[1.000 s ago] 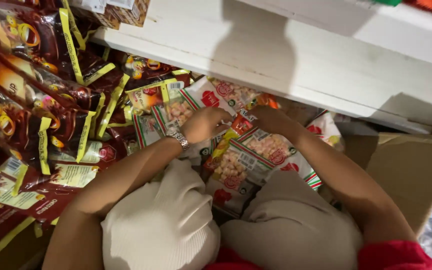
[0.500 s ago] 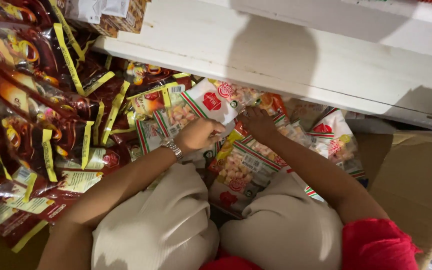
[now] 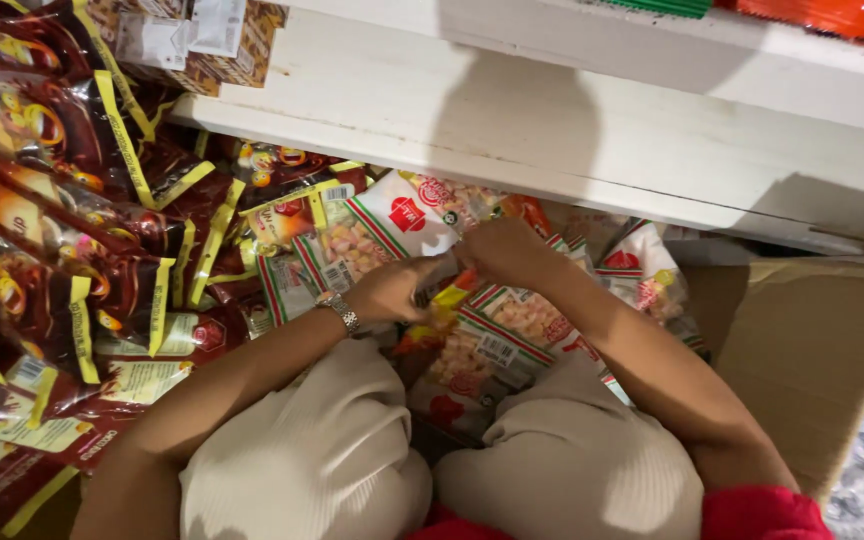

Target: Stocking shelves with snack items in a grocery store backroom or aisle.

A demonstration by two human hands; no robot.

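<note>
Two hands meet under the white shelf board (image 3: 592, 110), mid-scene. Left hand (image 3: 392, 290), metal watch (image 3: 342, 313) on the wrist, fingers curled shut around the edge of a clear snack packet (image 3: 392, 225) with red-green striped trim and a red label. Right hand (image 3: 497, 250) touching the left, fingers bent down onto the same pile of packets; can't tell whether it actually grips one or just presses on it. Gripped packet sits at the far side of the pile, just under the shelf edge, tilted, with more of the same kind (image 3: 497, 335) stacked below and to the right, near the knees. Small orange-yellow wrapper (image 3: 432, 320) pokes out just below the left hand. Left of scene: dense rows of dark brown sachets with yellow strips (image 3: 72, 250), hanging and overlapping. Right: open cardboard box wall (image 3: 802, 340), touching the packet pile. Knees in cream trousers (image 3: 322, 460) near bottom.
</note>
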